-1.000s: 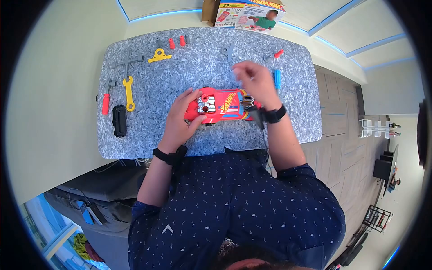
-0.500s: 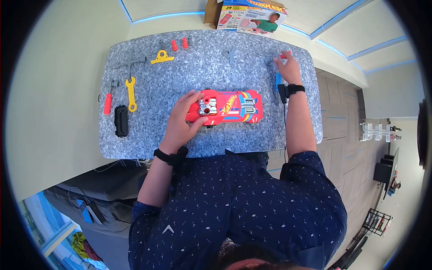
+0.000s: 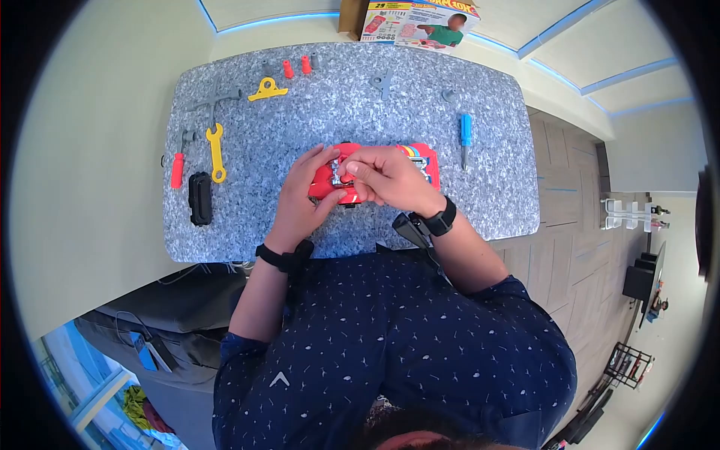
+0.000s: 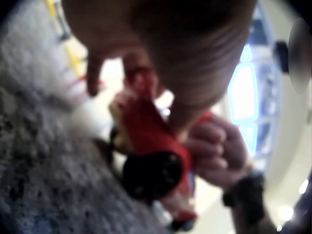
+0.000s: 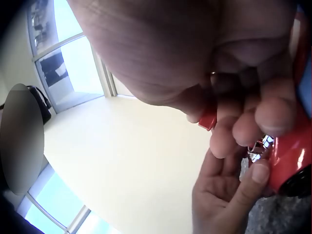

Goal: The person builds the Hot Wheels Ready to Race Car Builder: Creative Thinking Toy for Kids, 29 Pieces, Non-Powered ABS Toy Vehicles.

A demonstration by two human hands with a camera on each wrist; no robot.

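Note:
A red toy car (image 3: 433,171) lies on the table in the head view, mostly covered by both hands. My left hand (image 3: 298,195) grips one end of it, thumb on the near side and fingers on the far side. Over the chrome engine (image 3: 336,178), my right hand (image 3: 394,180) pinches a small red peg-like piece (image 5: 207,120). The right wrist view shows that piece poking out beside the curled fingers; its lower end is hidden. A black wheel (image 4: 152,174) of the car appears blurred in the left wrist view.
Right of the car lies a blue screwdriver (image 3: 466,135), with a grey piece (image 3: 449,95) beyond. A grey flat tool (image 3: 382,85) and red pegs (image 3: 288,69) lie at the back. Leftward are a yellow wrench (image 3: 216,154), red-handled tool (image 3: 177,171) and black part (image 3: 199,199). A box (image 3: 420,24) stands behind.
My right hand reached to the back right, took the small red piece there and brought it back over the car's engine. The left hand has stayed on the car.

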